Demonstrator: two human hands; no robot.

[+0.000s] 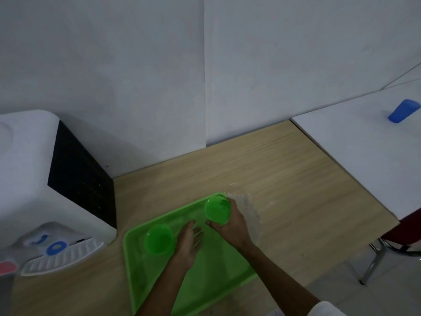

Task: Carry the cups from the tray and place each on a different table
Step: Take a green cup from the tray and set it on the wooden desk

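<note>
A green tray (pixel 205 281) lies on the wooden table (pixel 284 179). Two green cups stand on it. My right hand (pixel 232 224) is wrapped around the far right green cup (pixel 216 210) near the tray's back corner. The other green cup (pixel 158 239) stands upright at the tray's left side. My left hand (pixel 189 242) rests just right of that cup with fingers spread, holding nothing. A blue cup (pixel 403 114) stands on the white table (pixel 364 156) at the right.
A white water dispenser (pixel 34 179) with a black side panel stands at the left, touching the wooden table. A clear crumpled plastic piece (pixel 248 208) lies beside the tray's right corner. White walls close the back. The white table's metal legs (pixel 373 261) show at lower right.
</note>
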